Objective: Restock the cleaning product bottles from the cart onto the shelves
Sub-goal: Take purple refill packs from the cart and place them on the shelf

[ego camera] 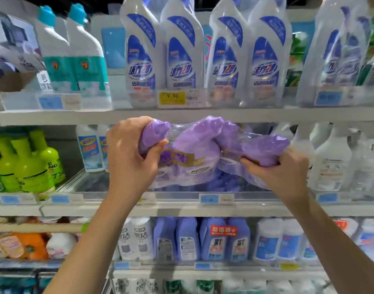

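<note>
Several shelf levels stocked with cleaning bottles fill the view.

Far left, upper shelf: white bottles with teal caps, upright. Below them, on the middle shelf: green bottles, upright, and to their right, further back, small white bottles with blue labels.

Left of centre: left hand, raised in front of the middle shelf. Fingers and thumb are curled round the neck of the leftmost of the purple bottles, gripping through the wrap.

Centre: the purple bottles are bundled in clear plastic wrap and tilted, tops leaning toward the underside of the upper shelf. Their lower ends sit just behind the clear front rail of the middle shelf; whether they rest on the shelf cannot be told. Above them stand wrapped pairs of white-and-blue bottles, with a yellow price tag on the rail in front. Below them, on the lower shelf, are lilac bottles.

Right of centre: right hand, fingers curled under and round the rightmost purple bottle near its neck, pinching the wrap against it.

Far right, middle shelf: white spray bottles, upright, just beside the right hand.
</note>
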